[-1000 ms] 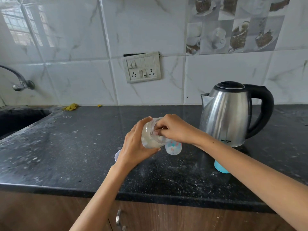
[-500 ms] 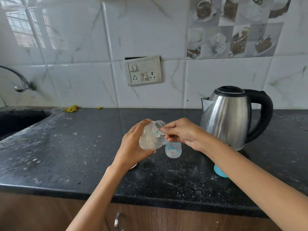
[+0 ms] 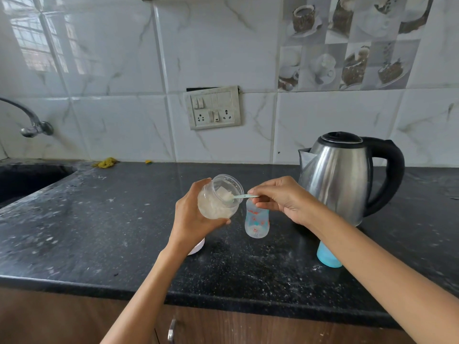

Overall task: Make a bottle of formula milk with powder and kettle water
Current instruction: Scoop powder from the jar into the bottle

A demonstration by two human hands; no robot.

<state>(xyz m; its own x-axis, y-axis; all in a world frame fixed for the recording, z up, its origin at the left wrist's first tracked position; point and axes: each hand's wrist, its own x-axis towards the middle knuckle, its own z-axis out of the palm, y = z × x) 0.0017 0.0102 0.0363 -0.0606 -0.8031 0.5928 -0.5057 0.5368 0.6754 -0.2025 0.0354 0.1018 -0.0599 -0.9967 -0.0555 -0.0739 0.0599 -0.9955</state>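
Above counter (image 3: 99, 232): tilted jar (image 3: 218, 197) holds powder; bottle (image 3: 257, 219) upright.

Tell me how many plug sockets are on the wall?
2. Both sit in the bottom row of the switch plate on the tiled wall: the left socket and the right socket. Nothing is plugged into either.

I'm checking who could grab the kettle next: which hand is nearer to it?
Right. The right hand, pinching the scoop, is just left of the kettle; the left hand holds the powder jar farther left.
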